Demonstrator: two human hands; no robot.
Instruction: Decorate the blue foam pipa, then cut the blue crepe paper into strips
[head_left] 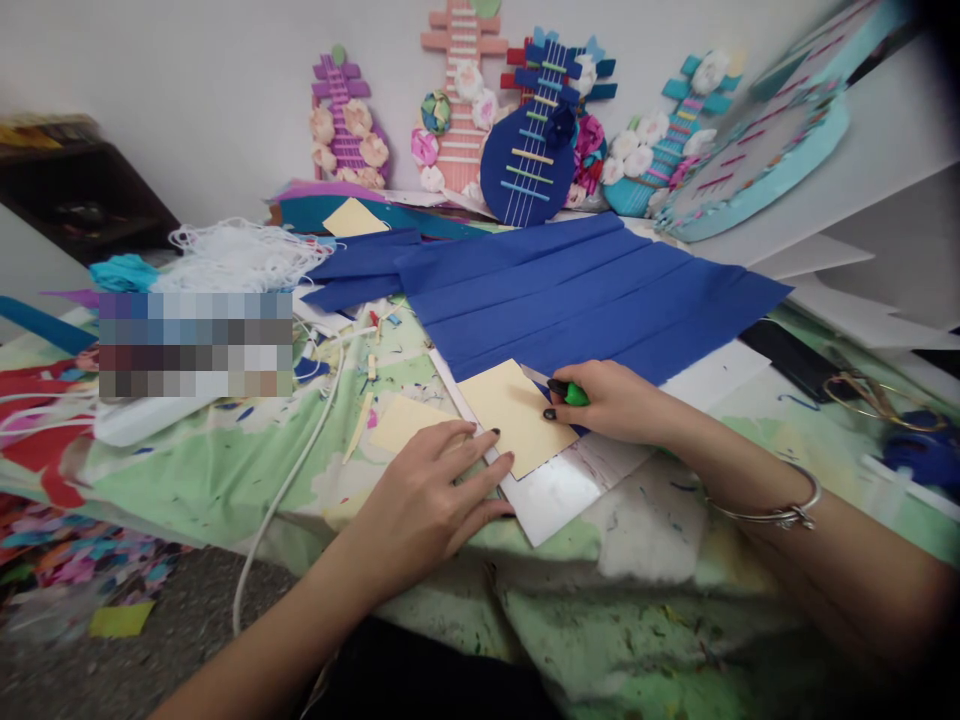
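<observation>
keep the blue paper [585, 290] out of the blade's way and the white board [559, 505] flat beneath; the left hand [439, 480], loosely spread with nothing clasped, has fingertips by the pale yellow sheet's [516, 415] left edge, and would steady it best by pressing firmly; the right hand [604, 395], closed around what seems a green-handled cutter [577, 394], should draw slowly and evenly; the sheet lies on the board, overlapping the blue; it looks flat, plain and four-sided
</observation>
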